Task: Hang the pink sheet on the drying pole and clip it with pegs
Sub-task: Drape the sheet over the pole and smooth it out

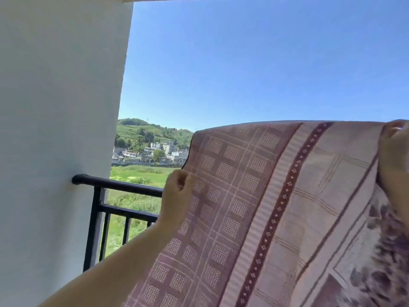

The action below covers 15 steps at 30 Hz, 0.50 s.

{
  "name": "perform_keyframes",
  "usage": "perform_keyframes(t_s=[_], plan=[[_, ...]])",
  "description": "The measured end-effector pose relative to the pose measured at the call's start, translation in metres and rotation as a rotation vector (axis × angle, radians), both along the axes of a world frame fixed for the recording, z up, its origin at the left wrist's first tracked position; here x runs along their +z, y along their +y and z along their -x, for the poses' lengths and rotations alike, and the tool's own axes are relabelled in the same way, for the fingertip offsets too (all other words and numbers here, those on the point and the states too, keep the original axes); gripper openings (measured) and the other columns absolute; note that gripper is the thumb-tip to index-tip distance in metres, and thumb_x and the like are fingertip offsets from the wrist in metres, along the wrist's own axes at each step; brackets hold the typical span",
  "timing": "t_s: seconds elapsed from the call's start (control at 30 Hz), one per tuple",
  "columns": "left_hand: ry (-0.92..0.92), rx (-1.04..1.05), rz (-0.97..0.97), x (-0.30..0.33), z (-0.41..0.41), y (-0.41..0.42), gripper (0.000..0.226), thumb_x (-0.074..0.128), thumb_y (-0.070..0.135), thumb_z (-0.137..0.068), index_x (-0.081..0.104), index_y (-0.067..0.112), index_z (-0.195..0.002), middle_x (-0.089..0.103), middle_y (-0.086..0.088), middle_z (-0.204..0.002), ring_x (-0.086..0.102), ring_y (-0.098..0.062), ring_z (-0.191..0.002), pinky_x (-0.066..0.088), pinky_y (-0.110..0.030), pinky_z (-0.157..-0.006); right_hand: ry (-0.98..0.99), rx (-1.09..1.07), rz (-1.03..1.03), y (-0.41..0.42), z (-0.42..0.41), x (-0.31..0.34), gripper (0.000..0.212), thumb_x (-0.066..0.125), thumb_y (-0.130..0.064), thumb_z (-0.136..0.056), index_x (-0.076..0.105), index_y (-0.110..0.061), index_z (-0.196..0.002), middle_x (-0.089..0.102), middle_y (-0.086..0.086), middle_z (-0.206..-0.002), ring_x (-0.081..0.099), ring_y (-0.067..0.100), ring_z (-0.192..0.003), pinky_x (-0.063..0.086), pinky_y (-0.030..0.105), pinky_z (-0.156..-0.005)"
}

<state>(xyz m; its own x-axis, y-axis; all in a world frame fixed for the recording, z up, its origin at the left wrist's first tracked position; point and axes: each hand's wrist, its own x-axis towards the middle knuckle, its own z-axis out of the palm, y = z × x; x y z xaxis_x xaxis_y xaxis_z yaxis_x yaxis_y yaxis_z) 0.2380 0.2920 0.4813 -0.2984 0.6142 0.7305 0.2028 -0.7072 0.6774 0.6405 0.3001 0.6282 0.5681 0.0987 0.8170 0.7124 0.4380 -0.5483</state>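
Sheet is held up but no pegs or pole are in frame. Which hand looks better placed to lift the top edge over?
Right, probably. The right hand grips the pink sheet at its top edge; the left hand holds the side edge lower, near the black railing.

The pink sheet point(276, 207) fills the lower right of the frame — left hand point(177, 191) pinches its left edge, right hand point(394, 156) grips its top at far right; black railing point(119, 185) lower left.

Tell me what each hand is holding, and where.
Both hold the pink sheet: the left hand pinches its left side edge, the right hand grips near its top edge.
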Motion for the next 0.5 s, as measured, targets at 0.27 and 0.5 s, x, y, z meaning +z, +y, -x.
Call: perform_keyframes(t_s=[0.27, 0.5], plan=[[0.169, -0.277, 0.33, 0.042, 0.022, 0.027, 0.046, 0.057, 0.05, -0.083, 0.052, 0.011, -0.108, 0.061, 0.0, -0.085, 0.06, -0.016, -0.077, 0.047, -0.019, -0.054, -0.355, 0.275, 0.462, -0.051, 0.054, 0.004, 0.01, 0.053, -0.028, -0.088, 0.059, -0.021, -0.086, 0.058, 0.008, -0.071, 0.048, 0.023, -0.064, 0.035, 0.025, -0.049], [0.115, -0.044, 0.176, 0.069, 0.013, 0.031, 0.051, 0.06, 0.034, -0.086, 0.048, 0.002, -0.124, 0.062, -0.015, -0.106, 0.063, -0.027, -0.085, 0.054, -0.041, -0.076, -0.662, 0.203, 0.504, -0.091, 0.115, 0.009, 0.028, 0.041, -0.01, -0.088, 0.066, -0.023, -0.085, 0.069, 0.0, -0.091, 0.059, 0.023, -0.075, 0.044, 0.029, -0.066]])
